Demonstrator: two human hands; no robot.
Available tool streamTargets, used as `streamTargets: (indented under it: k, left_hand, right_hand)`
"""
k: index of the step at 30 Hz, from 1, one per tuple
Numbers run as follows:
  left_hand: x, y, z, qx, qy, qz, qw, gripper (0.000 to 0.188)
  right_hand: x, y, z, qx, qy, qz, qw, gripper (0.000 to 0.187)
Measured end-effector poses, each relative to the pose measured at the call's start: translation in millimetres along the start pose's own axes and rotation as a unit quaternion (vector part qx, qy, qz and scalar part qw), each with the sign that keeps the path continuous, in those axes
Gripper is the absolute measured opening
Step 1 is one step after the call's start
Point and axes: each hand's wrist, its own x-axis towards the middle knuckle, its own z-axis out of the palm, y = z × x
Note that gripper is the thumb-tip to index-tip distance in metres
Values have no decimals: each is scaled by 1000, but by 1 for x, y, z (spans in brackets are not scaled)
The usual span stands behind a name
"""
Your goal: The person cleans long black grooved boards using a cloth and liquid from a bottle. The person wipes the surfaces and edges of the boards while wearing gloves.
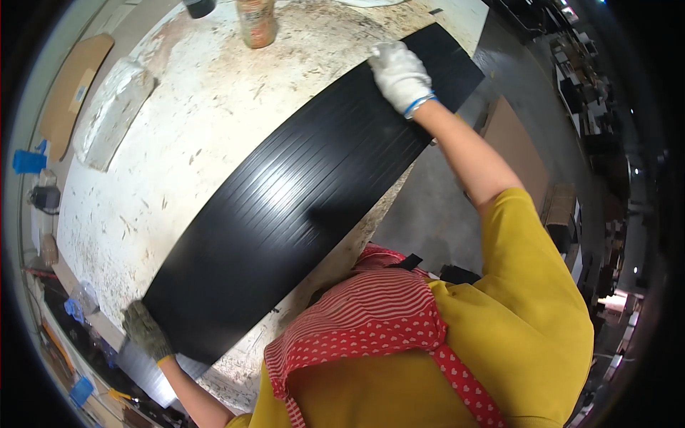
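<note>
A long black panel (pixel 285 192) with fine grooves across its glossy top lies slantwise over the white worktable (pixel 207 128), from lower left to upper right. My left hand (pixel 146 330), in a dark grey-green glove, is closed round its lower left end. Near the opposite end, my right hand (pixel 399 75) in a white glove reaches across the top, its fingers bent at the far edge. The fingertips of both hands are partly hidden. Under the panel's lower left end, a grey sheet with a shiny surface (pixel 153 371) shows.
A jar with orange-brown contents (pixel 257 25) and a dark cup (pixel 199 7) stand at the table's far side. A whitish wrapped block (pixel 118 114) lies at the left, beside a brown cardboard piece (pixel 78 93). Beyond the right edge are grey floor (pixel 428 221) and a brown board (pixel 514 143).
</note>
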Motion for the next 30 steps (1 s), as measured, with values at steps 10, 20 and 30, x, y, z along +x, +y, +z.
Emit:
streamTargets:
  k: [10,20,30]
  left_hand:
    - [-70,6,-5,-108,-60,-123,985,50]
    - [-59,10,-5,-87,-17,-119,989,50]
    - [13,143,-100,-284,52,-18,957,34]
  right_hand:
    - [-94,-44,-68,56,-219,-273,935,19]
    - [-101,20,-85,-14,-204,-140,969,12]
    - [-94,-3,-89,2,-254,-162,953,14]
